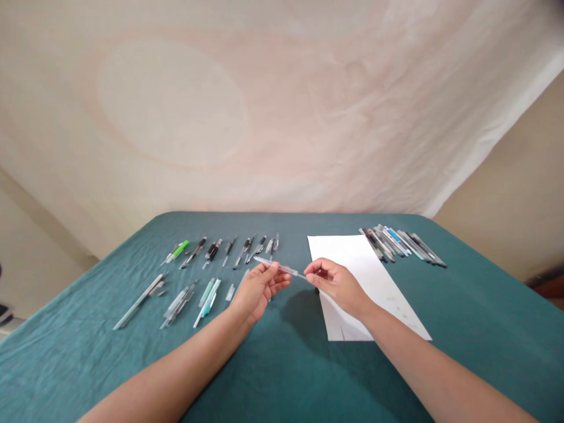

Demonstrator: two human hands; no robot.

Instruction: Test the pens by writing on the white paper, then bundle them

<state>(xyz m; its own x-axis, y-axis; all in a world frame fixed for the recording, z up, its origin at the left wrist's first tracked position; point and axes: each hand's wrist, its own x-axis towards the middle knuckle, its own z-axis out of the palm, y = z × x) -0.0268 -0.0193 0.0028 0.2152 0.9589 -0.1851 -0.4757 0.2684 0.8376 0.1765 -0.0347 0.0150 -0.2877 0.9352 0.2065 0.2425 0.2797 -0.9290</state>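
My left hand point(263, 284) is closed around a clear pen barrel point(288, 270), which points up to the left at one end and down to the right at the other. From its right end runs a thin rod that looks like a pen refill point(301, 275). The fingertips of my right hand point(331, 283) pinch the far end of this rod, above the left edge of a white sheet of paper point(348, 252). A small dark object point(316, 290) shows beneath my right fingers, too small to name.
On the teal tablecloth point(273, 376), sets of pen parts point(214, 249) lie in two rows at left, with a green piece point(180, 249) and turquoise pieces point(211, 296) among them. A pile of pens point(400, 244) lies beyond the paper at right. A pale cloth point(282, 117) hangs behind.
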